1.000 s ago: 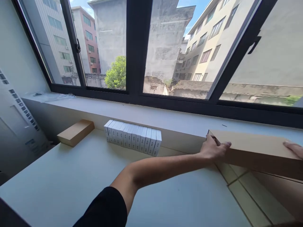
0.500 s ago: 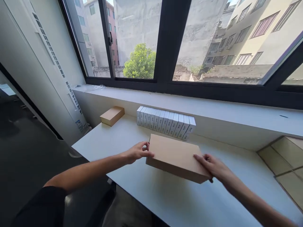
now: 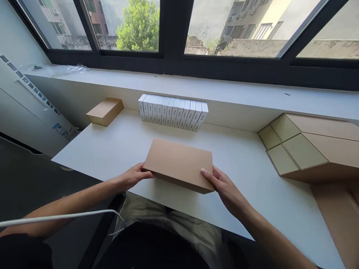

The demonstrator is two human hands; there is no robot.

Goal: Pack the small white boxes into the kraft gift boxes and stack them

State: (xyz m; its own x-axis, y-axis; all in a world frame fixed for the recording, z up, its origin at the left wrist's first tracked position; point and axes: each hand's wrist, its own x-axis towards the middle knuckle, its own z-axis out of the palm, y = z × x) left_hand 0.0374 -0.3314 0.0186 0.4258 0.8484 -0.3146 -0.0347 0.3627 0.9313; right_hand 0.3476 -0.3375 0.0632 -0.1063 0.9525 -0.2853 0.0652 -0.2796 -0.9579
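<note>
A flat brown cardboard box [image 3: 179, 162] is between my two hands, low over the white table [image 3: 120, 149]; whether its underside touches the tabletop I cannot tell. My left hand [image 3: 137, 176] grips its left end, thumb along the near edge and the other fingers partly hidden behind. At the right end my right hand [image 3: 220, 183] is closed on the box, thumb lying on its top face. Beyond the box stands a row of slim white boxes [image 3: 172, 112] with small dark print, stacked in two layers against the wall.
A smaller brown box [image 3: 105, 111] sits at the table's far left corner. On the right lie several larger cartons [image 3: 303, 149], their pale ends facing left. Clear plastic wrap [image 3: 66, 70] rests on the windowsill [image 3: 117, 79]. A white cable [image 3: 70, 215] crosses my left arm.
My view has tilted down and turned right, bringing the right-hand cartons further in. Both hands still hold the brown box, which now looks closer to level. A white cable has come into view.
</note>
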